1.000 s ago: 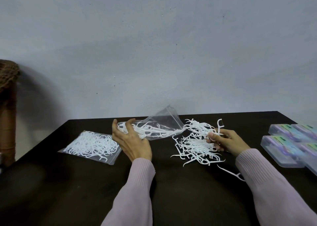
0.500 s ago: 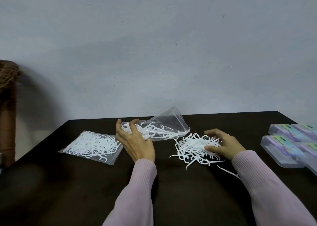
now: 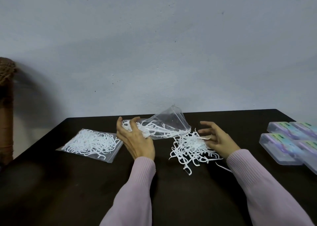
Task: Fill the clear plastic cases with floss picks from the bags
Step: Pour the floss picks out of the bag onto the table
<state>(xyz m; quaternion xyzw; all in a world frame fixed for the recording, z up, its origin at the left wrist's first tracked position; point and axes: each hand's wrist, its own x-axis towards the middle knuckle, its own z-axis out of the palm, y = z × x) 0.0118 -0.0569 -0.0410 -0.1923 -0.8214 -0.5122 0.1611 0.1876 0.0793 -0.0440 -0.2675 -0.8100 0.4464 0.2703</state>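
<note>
Emptying a bag of floss picks onto the tabletop

The left hand (image 3: 137, 140) curls its grip round the closed end of the zip bag (image 3: 164, 124), tilting its mouth down so picks slide onto the loose pile (image 3: 190, 146); the right hand (image 3: 217, 140), fingers spread and holding nothing, hovers at the pile, probably to gather it; a second full bag (image 3: 91, 143) lies left; the clear cases (image 3: 281, 150) wait right, lids shut.
</note>
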